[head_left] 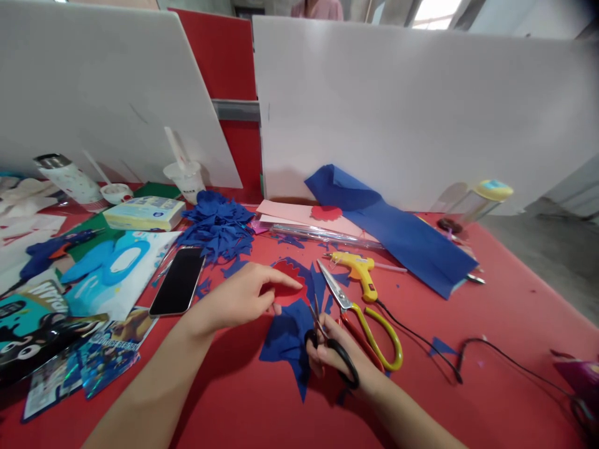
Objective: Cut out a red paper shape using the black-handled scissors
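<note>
My left hand [248, 293] reaches over a red scalloped piece [289, 272], index finger stretched out and the other fingers bent. Nothing shows in its grasp. My right hand [334, 349] is closed around the black-handled scissors [344, 362], whose narrow blades point up and away from me. Just below both hands lies a jagged blue piece [285, 333], perhaps paper or cloth, partly under the scissors. To the right of the right hand rest larger scissors [393, 349] with yellow and red handles.
A yellow glue gun [358, 268] with a black cord lies behind the large scissors. A blue strip [412, 243] leans on the white board [412, 112]. Blue scraps [218, 221] are heaped at back left, near a phone [178, 282], a cup [185, 181] and packets.
</note>
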Demonstrator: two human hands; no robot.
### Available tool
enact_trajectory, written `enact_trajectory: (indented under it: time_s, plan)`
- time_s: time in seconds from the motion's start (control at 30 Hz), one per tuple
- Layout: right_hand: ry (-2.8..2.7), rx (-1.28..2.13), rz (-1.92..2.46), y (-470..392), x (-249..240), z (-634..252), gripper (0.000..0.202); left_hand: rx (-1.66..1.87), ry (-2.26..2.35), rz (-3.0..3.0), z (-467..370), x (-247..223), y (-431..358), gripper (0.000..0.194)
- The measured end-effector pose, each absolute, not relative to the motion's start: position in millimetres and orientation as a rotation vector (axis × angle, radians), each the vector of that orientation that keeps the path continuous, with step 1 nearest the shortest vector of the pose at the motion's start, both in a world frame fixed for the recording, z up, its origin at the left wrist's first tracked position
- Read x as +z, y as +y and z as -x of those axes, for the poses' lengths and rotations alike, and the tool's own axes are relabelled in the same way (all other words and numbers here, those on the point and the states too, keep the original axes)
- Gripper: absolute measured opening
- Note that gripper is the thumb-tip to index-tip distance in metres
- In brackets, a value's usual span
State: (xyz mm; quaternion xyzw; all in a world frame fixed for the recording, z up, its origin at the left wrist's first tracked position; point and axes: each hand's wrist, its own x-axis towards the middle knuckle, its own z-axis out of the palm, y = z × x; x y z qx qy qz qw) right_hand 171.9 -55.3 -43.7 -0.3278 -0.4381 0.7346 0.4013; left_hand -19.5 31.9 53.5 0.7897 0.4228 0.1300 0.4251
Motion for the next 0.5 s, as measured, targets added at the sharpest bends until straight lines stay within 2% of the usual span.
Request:
enact_trajectory:
  time_s: [0.27, 0.5]
  plan:
    - [-1.054, 1.877, 0.806, -58.1, -46.5, -168.4, 0.038, 0.279, 1.11, -1.943, 19.9, 53.8, 31.5, 0.054]
    - [-0.796, 1.416, 0.949, -52.7, -49.8, -163.4, 0.035, 0.226, 0.999, -1.993, 18.3, 56.0, 27.8, 0.053]
